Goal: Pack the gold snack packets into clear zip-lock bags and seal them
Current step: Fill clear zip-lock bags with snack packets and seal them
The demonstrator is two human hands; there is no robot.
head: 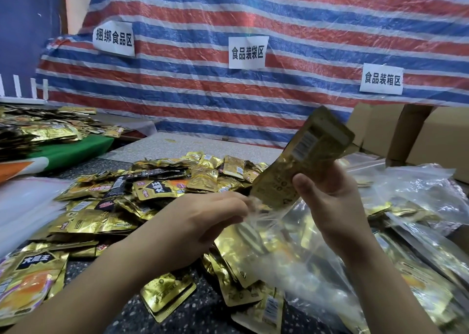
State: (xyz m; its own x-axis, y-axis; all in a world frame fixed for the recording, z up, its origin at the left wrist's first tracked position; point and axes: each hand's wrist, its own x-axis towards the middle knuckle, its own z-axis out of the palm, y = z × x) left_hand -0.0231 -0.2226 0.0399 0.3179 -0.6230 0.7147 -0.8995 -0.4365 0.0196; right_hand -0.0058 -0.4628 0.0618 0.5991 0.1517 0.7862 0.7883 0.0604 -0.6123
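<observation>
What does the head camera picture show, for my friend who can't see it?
A person's right hand slides a flat gold foil snack packet into a clear plastic zip-lock bag, whose mouth the left hand pinches open. Loose gold packets cover the speckled table, before a red, white and blue striped tarp.

Centre of frame: I see loose gold packets [162,189] heaped across the speckled table [203,308], leaving only small bare patches at the bottom centre.
Upper centre: a bare strip of table lies open between the heap and the striped tarp [253,100], which walls off the back.
Right side: filled clear bags [418,245] pile up, with cardboard boxes [431,141] behind them blocking the upper right.
Left edge: a stack of clear plastic [22,201] and a green sheet [73,151] carrying more packets close that side.
Middle air: my left hand [205,217] and right hand [332,204] fill the space above the open zip-lock bag [284,237].
</observation>
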